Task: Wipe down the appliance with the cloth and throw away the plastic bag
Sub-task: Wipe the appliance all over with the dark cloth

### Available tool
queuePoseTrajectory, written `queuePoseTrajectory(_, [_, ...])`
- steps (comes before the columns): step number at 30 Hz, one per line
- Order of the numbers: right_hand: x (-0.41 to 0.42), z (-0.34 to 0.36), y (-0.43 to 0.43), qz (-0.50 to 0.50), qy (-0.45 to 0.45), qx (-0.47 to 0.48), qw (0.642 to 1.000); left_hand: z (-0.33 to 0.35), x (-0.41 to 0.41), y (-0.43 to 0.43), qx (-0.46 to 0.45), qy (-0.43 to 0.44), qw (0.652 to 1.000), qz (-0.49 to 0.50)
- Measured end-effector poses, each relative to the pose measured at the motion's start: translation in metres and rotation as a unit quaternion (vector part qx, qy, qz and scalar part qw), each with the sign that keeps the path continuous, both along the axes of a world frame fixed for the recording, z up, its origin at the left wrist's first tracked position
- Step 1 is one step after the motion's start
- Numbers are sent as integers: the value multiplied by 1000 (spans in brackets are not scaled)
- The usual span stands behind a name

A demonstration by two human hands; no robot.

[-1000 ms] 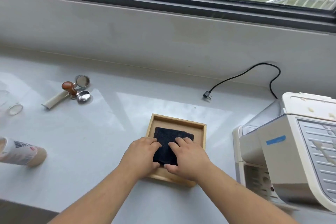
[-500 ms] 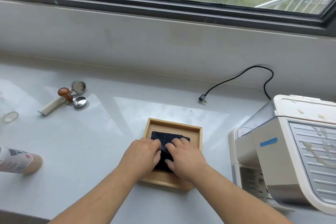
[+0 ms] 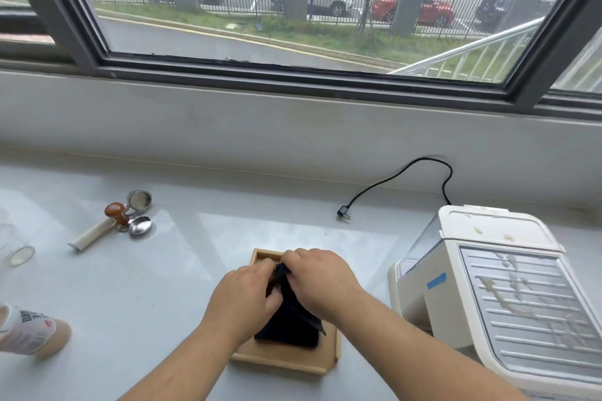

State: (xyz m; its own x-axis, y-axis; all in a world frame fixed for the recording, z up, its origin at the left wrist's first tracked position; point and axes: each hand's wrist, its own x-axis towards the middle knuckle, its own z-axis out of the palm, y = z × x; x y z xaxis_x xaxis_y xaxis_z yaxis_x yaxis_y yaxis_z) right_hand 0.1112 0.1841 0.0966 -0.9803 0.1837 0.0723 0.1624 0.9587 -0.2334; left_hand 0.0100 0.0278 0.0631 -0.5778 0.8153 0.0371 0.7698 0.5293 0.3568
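Resting on the bench (image 3: 130, 303) at the left is a tamper (image 3: 115, 215) with a brown knob. In the middle, the left hand (image 3: 242, 298) and the right hand (image 3: 321, 280) pinch the dark cloth (image 3: 290, 325) with curled fingers; its lower part lies in the wooden tray (image 3: 280, 360). The stained white appliance (image 3: 508, 286) stands near, on the right.

The left hand (image 3: 247, 296) and right hand (image 3: 321, 280) are bare, as are the left forearm (image 3: 182, 365) and right forearm (image 3: 423, 352) up to the picture's lower edge.
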Motion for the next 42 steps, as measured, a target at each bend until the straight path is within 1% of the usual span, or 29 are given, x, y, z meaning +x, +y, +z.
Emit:
queuePoseTrajectory(5, [4, 38, 12, 10, 38, 17, 999, 31, 10, 16, 18, -32, 998, 48])
queuePoseTrajectory(8, [10, 62, 25, 16, 72, 44, 996, 53, 8, 26, 11, -41, 996, 80])
queuePoseTrajectory(10, [15, 79, 36, -6, 88, 54, 995, 68, 5, 31, 13, -43, 994, 100])
queuePoseTrajectory(13, [22, 104, 51, -39, 82, 60, 994, 95, 0, 40, 42, -46, 993, 105])
queuePoseTrajectory(18, [36, 142, 82, -94, 96, 66, 989, 149, -6, 64, 83, -10, 991, 105])
queuePoseTrajectory(24, [60, 192, 113, -138, 143, 72, 977, 213, -7, 95, 110, 49, 991, 52])
queuePoseTrajectory(28, [82, 222, 133, -170, 191, 76, 964, 243, 2, 111, 111, 68, 991, -17])
queuePoseTrajectory(30, [94, 235, 142, -174, 206, 91, 959, 255, 10, 121, 116, 78, 990, -35])
queuePoseTrajectory(33, [112, 254, 152, -189, 251, 112, 943, 273, 26, 138, 144, 71, 986, -42])
queuePoseTrajectory(37, [142, 282, 168, -222, 310, 107, 918, 288, 47, 165, 162, 63, 983, -52])
queuePoseTrajectory(39, [167, 293, 180, -240, 327, 109, 907, 294, 65, 186, 179, 42, 981, -64])
queuePoseTrajectory(42, [187, 299, 194, -262, 342, 97, 897, 300, 88, 210, 198, -25, 976, -85])
